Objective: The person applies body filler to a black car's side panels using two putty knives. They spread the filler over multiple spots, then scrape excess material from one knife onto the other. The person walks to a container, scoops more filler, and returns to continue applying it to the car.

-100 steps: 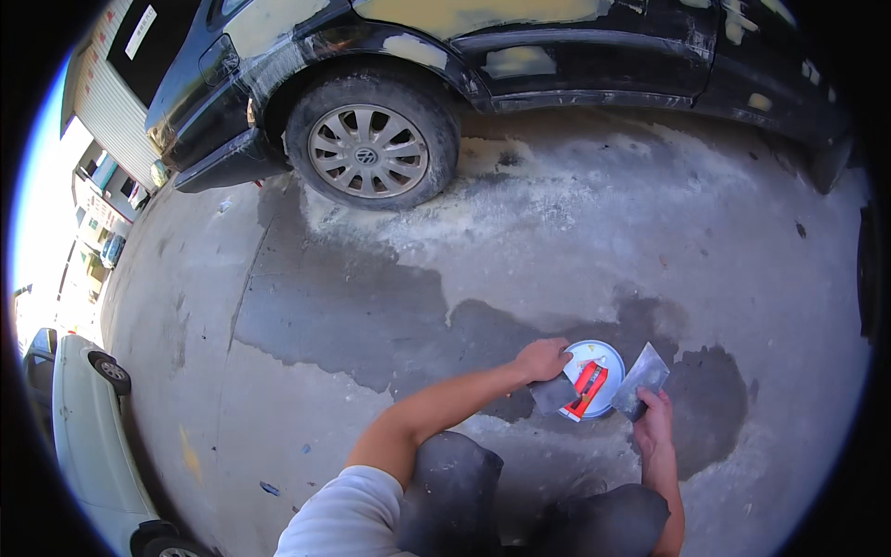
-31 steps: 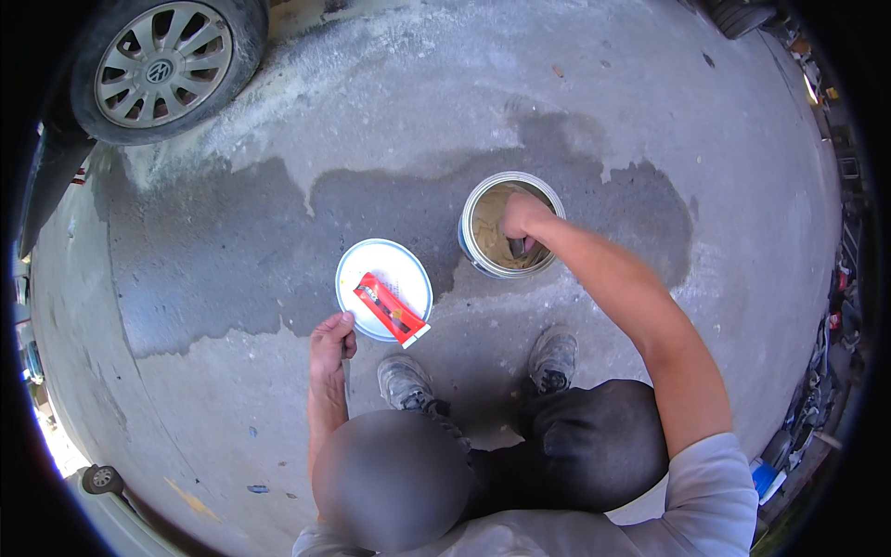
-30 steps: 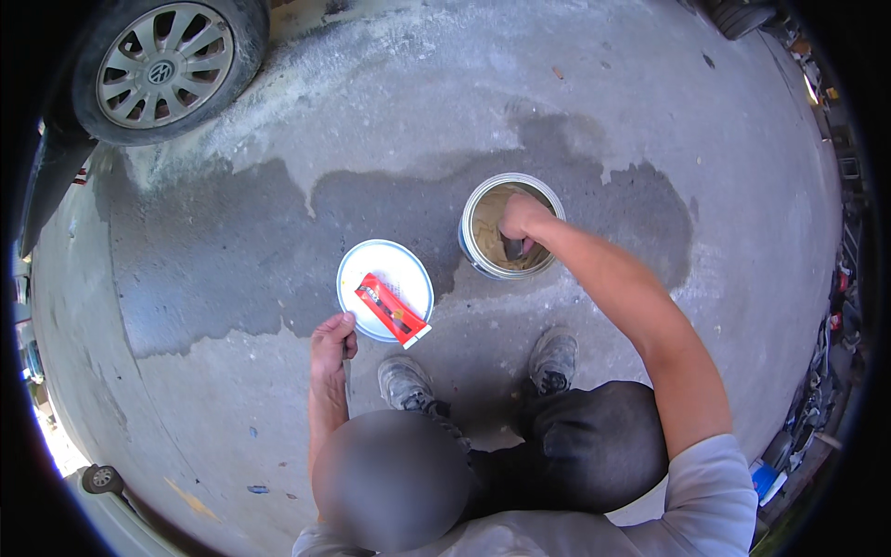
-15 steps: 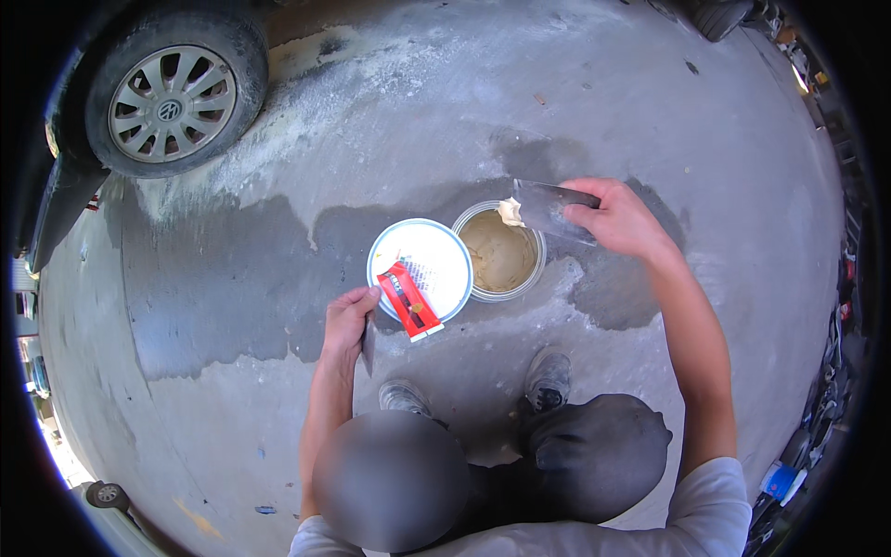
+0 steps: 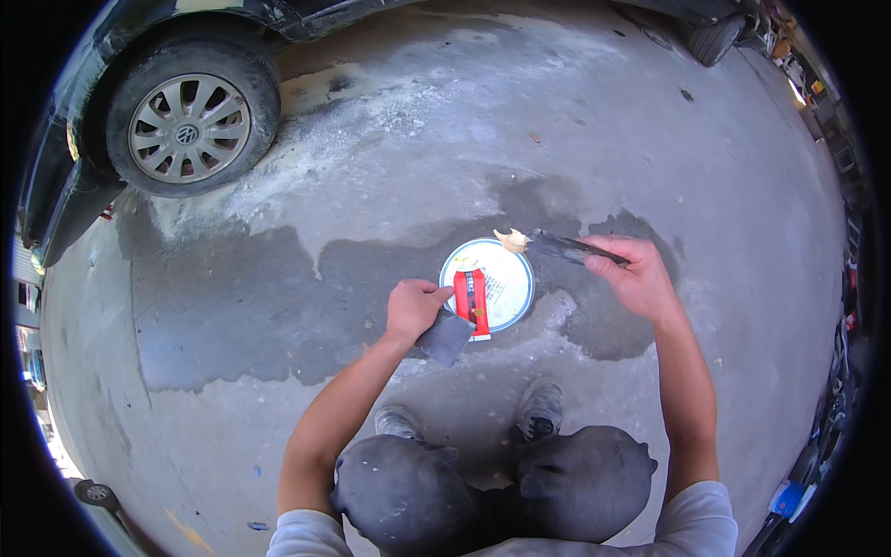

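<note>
My right hand (image 5: 636,276) is closed round the dark handle of a putty knife (image 5: 561,247). A lump of beige filler (image 5: 511,241) sticks to the tip of its blade, above the far edge of the lid. My left hand (image 5: 416,308) pinches the left rim of the round white lid (image 5: 509,283) and also holds a flat grey spreader (image 5: 447,338), which hangs below the fingers. On the lid lies a red tube (image 5: 471,302) with a dark stripe. The lid covers the tub of filler, which is hidden beneath it.
A dark car with a dusty wheel (image 5: 190,135) stands at the far left. Another tyre (image 5: 716,40) shows at the far right. Damp dark patches mark the concrete floor (image 5: 223,306). My shoes (image 5: 541,408) and bent knees are close below the lid. Clutter lines the right edge.
My left hand has carried the lid with the red tube rightward over the tub, which is now hidden. The right hand has lowered slightly, and the putty knife has turned more edge-on.
</note>
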A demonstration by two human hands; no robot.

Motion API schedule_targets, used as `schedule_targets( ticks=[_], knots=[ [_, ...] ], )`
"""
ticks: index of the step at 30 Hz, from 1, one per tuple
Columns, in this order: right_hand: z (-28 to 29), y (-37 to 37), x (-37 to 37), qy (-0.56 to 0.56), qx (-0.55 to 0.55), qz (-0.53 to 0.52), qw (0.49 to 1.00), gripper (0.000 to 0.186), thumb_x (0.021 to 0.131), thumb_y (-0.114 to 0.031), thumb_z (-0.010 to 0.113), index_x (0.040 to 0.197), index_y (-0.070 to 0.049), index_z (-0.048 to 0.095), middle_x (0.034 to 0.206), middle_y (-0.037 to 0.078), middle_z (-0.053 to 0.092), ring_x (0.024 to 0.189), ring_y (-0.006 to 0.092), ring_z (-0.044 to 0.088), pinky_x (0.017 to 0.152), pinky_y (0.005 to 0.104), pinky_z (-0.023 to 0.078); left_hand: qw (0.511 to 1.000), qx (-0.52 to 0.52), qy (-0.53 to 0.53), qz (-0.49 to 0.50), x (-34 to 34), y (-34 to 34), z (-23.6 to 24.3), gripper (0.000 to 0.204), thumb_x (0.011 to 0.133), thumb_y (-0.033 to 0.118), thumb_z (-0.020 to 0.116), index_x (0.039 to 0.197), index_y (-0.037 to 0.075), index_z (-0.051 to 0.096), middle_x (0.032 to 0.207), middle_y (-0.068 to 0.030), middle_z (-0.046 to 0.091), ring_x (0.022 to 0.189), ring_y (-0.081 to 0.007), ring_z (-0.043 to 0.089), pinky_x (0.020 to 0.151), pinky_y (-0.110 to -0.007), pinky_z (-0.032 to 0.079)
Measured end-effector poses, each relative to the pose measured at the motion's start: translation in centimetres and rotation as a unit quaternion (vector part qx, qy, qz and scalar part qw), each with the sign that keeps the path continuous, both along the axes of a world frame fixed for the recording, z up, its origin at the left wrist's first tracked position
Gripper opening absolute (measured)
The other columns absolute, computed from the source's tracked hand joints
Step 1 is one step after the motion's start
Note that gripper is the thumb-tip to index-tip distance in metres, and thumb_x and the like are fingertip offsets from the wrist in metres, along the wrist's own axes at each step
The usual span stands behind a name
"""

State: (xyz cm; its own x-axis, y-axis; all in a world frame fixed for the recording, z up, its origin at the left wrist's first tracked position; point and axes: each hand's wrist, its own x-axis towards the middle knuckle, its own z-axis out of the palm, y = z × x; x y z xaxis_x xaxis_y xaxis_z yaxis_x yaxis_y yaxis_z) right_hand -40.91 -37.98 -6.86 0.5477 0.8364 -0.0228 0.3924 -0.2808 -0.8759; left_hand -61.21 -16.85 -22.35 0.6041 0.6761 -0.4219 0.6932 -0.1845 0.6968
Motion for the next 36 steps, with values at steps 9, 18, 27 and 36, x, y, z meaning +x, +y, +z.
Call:
schedule_targets(
  ticks=[9, 18, 27, 36],
  knots=[
    [-0.7, 0.3, -0.8, -0.153, 0.103, 0.063, 0.981, 0.024, 0.076, 0.003, 0.064, 0.097, -0.006, 0.069, 0.091, 0.009, 0.067, 0.083, 0.0239, 0.063, 0.072, 0.0310, 0.050, 0.899, -0.411, -0.139, 0.059, -1.3, 3.3, 5.1, 0.029, 0.084, 0.023, 0.061, 0.099, -0.002, 0.063, 0.092, -0.0104, 0.063, 0.083, -0.0157, 0.059, 0.071, -0.030, 0.048],
    [-0.9, 1.1, -1.0, -0.338, 0.216, 0.124, 0.908, 0.036, 0.065, 0.006, 0.063, 0.097, -0.009, 0.069, 0.098, 0.008, 0.066, 0.089, 0.0265, 0.062, 0.079, 0.0376, 0.051, 0.897, -0.376, -0.229, -0.030, -1.5, 2.2, 13.6, 0.026, 0.089, 0.009, 0.057, 0.113, -0.002, 0.058, 0.097, -0.0052, 0.064, 0.085, -0.0114, 0.059, 0.076, -0.027, 0.048],
    [-2.4, 3.1, -4.9, -0.538, 0.177, 0.050, 0.823, 0.040, 0.063, -0.004, 0.059, 0.102, -0.007, 0.066, 0.100, 0.011, 0.063, 0.088, 0.0243, 0.062, 0.072, 0.0317, 0.051, 0.850, -0.411, -0.330, 0.008, -2.3, 0.0, 13.8, 0.032, 0.088, 0.011, 0.059, 0.116, -0.004, 0.056, 0.104, -0.0092, 0.065, 0.094, -0.0149, 0.061, 0.086, -0.029, 0.047],
    [-4.2, 3.3, -5.4, -0.540, 0.119, -0.001, 0.833, 0.040, 0.063, -0.002, 0.059, 0.103, -0.004, 0.065, 0.097, 0.013, 0.063, 0.085, 0.0275, 0.062, 0.071, 0.0330, 0.051, 0.832, -0.381, -0.402, 0.031, -4.0, -0.7, 12.3, 0.030, 0.090, 0.012, 0.058, 0.116, -0.002, 0.057, 0.102, -0.0060, 0.064, 0.092, -0.0120, 0.059, 0.082, -0.027, 0.046]
  ],
)
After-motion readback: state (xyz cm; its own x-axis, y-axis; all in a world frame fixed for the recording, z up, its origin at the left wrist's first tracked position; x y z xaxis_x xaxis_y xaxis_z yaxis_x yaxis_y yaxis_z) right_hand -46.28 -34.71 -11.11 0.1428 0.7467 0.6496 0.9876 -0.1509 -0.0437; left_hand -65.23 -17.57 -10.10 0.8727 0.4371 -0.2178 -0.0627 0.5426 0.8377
